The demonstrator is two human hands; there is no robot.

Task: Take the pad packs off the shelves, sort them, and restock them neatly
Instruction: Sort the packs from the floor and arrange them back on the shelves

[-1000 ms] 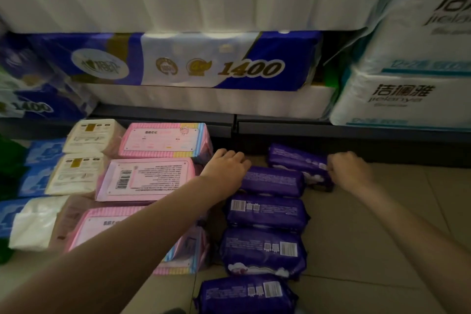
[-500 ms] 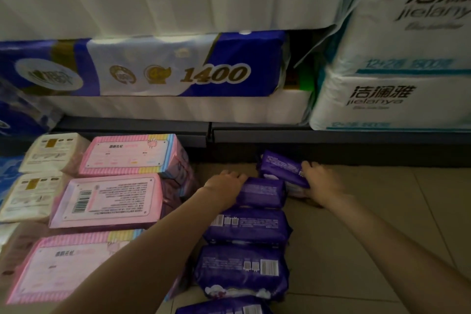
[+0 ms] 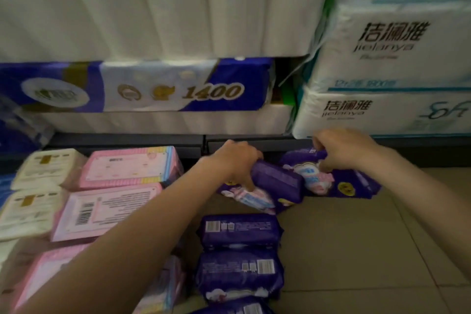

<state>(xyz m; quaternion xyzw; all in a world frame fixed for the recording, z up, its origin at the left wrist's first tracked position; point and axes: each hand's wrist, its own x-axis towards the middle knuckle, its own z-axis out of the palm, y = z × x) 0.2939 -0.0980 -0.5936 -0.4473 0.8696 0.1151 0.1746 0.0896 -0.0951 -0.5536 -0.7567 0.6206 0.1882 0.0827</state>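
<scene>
The left hand (image 3: 235, 160) curls its fingers (image 3: 248, 183) around one purple pack (image 3: 277, 182), and the right hand (image 3: 342, 150) pinches a second pack (image 3: 351, 181). Both packs hang below the fingers, long axes nearly in line, above the floor (image 3: 356, 250). Half a second ago they lay flat; now they are lifted and tilted.

The blue-and-white tissue pack (image 3: 158, 86) on the bottom shelf carries the gold number "1400" beside two round gold emblems (their lettering is too blurred to read). To the right of that pack, the upper white paper bale (image 3: 397, 41) bears three large dark Chinese characters over the Latin word "jielanya". The lower white bale (image 3: 382, 112), also right of the 1400 pack, repeats the same characters and "jielanya", with a looping "Soft" script further right. Barcodes show on the pink pack (image 3: 107, 211) and purple pack (image 3: 239, 231) below; their print is unreadable.
</scene>
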